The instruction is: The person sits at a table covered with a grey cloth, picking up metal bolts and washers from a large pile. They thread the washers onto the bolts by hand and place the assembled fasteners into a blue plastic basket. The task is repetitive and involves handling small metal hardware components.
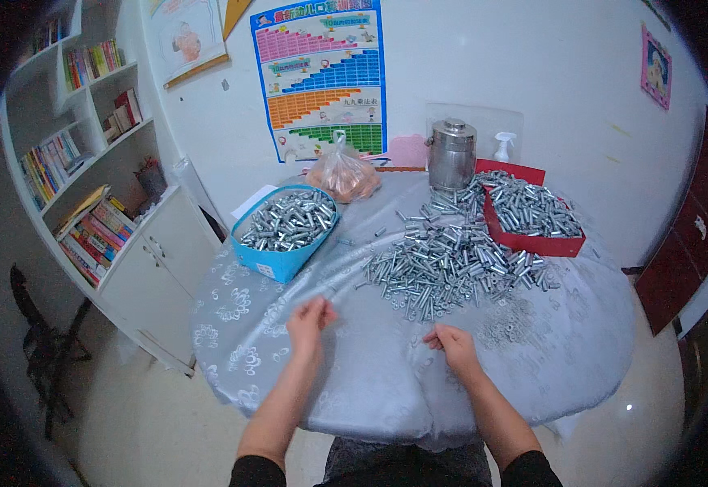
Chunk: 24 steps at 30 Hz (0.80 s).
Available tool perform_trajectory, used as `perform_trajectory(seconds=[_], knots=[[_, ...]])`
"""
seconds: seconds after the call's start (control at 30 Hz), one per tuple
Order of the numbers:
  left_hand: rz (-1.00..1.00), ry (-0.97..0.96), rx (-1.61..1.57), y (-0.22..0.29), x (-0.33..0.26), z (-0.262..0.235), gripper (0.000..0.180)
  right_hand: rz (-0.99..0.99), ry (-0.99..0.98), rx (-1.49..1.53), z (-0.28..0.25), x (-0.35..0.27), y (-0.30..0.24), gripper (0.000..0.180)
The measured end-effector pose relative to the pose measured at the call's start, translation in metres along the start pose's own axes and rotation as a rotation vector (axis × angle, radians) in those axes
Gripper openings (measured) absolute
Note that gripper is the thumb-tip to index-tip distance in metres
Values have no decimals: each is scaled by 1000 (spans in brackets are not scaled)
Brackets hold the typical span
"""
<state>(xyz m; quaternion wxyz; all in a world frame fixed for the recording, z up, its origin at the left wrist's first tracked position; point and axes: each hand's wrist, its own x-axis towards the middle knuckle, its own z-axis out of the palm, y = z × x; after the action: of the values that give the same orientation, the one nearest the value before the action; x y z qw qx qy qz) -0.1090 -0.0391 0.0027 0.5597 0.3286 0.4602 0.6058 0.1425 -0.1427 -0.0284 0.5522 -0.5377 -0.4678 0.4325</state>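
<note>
The left hand [309, 318] rests on the table [370, 381], fingers curled narrow; any grasped item is too small to tell. The right hand [454, 345] lies fingers loosely bent, with the heap of metal bolts [443, 268] just beyond its fingertips. The blue box [285, 230] of bolts stands beyond the left fingers.

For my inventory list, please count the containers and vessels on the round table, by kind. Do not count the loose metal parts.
Blue box of metal parts: 1
Red box of metal parts: 1
Steel pot with lid: 1
Plastic bag: 1
Spray bottle: 1
Total: 5
</note>
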Motion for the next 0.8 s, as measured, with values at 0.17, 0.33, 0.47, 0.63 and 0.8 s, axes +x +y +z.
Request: perform_trajectory(seconds=[0.17,0.33,0.47,0.63,0.8], knots=[[420,111,172,54,128,-24,20,-77,24,-19,-2,7,-1,36],[768,89,520,70,183,-23,24,-98,5,-1,-4,9,6,36],[704,-147,833,39,107,27,19,-74,73,4,-10,4,-2,36],[617,-391,970,-22,72,50,15,-45,53,14,-7,4,-3,35],[704,-391,1140,-39,68,81,13,-34,87,-24,-15,2,-5,33]])
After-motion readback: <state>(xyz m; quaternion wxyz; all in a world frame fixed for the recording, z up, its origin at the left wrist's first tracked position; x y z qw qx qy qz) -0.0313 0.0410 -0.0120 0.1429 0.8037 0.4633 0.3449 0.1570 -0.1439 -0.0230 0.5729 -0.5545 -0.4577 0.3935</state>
